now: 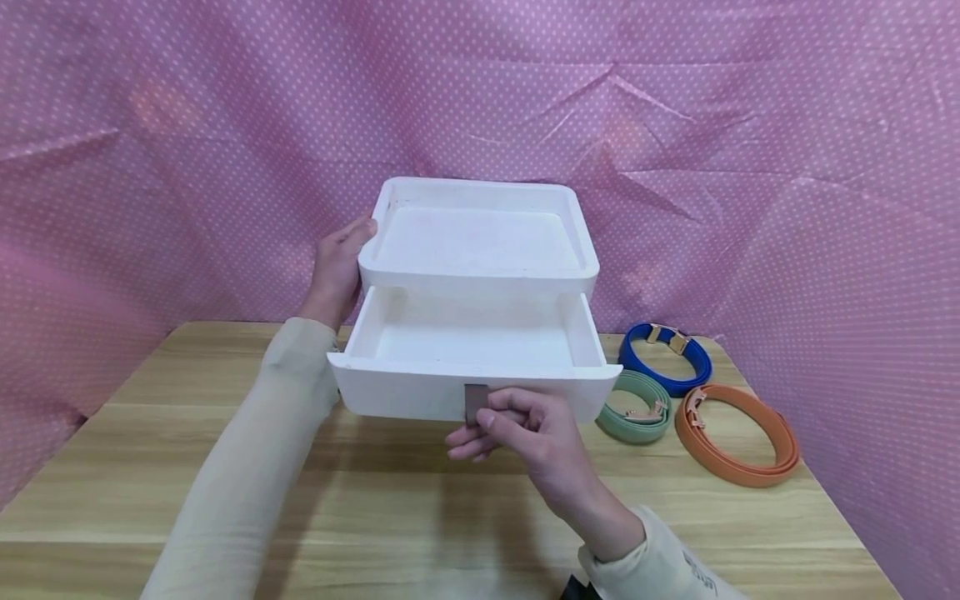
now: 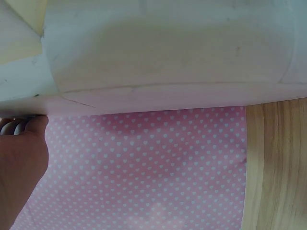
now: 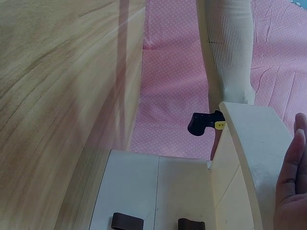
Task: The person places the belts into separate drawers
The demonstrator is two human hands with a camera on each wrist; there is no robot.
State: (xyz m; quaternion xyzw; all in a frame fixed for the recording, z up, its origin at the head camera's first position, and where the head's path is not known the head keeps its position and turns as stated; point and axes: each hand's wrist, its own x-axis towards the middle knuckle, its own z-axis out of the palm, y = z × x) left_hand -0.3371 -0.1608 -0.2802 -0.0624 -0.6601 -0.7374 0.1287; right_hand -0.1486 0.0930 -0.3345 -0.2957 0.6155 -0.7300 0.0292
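Observation:
A white drawer unit (image 1: pixel 480 279) with a shallow tray top stands on the table. Its top drawer (image 1: pixel 472 392) is pulled out toward me, and no contents show inside. My right hand (image 1: pixel 543 442) pinches the dark brown pull tab (image 1: pixel 476 402) on the drawer front between thumb and fingers. My left hand (image 1: pixel 337 267) rests against the unit's left side near the back, thumb by the upper rim. In the left wrist view the left hand (image 2: pixel 21 165) touches the white side. Below the open drawer, two more brown tabs (image 3: pixel 127 221) show in the right wrist view.
Right of the unit lie three coiled belts: a blue belt (image 1: pixel 663 360), a green belt (image 1: pixel 637 408) and an orange belt (image 1: pixel 738 435). The wooden tabletop (image 1: pixel 397 517) spreads in front. A pink dotted cloth (image 1: pixel 675 125) hangs behind and at the sides.

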